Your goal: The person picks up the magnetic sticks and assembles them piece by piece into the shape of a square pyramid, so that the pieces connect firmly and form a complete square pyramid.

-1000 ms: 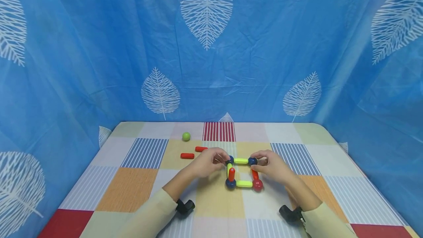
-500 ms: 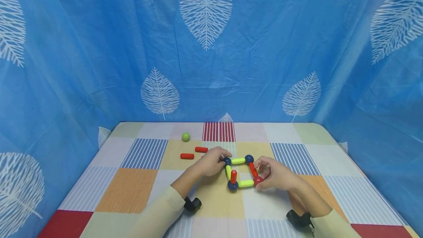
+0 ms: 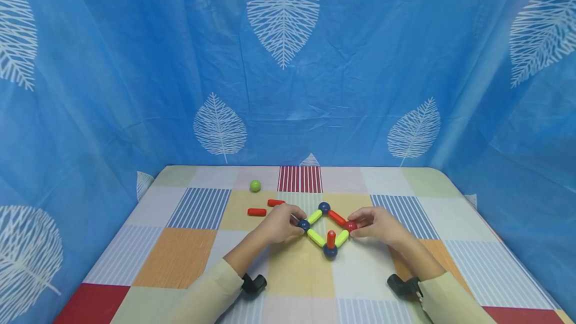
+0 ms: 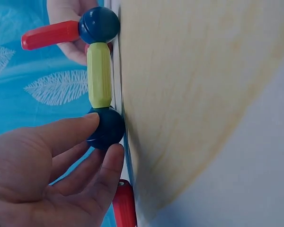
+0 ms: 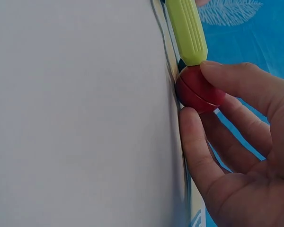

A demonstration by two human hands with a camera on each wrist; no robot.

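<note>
On the table lies a four-sided frame of sticks and balls, now standing as a diamond. Its left corner is a blue ball (image 4: 106,128), pinched between the thumb and fingers of my left hand (image 3: 284,223). At the right corner my right hand (image 3: 379,225) pinches a red ball (image 5: 199,90). Another blue ball (image 3: 324,208) forms the far corner. From the near blue ball (image 3: 330,251) a red stick (image 3: 331,239) points upward. Three sides are yellow-green sticks (image 4: 99,75); the far right side is a red stick (image 3: 336,217).
Left of the frame lie loose red sticks (image 3: 257,212), one partly behind my left hand. A green ball (image 3: 255,185) sits farther back. The table wears a patchwork cloth (image 3: 180,256), and blue leaf-print curtains (image 3: 351,89) hang around its back and sides.
The frame has turned from a square facing me into a diamond. My right hand has gone from the far blue ball to the red ball; my left stays at its blue ball.
</note>
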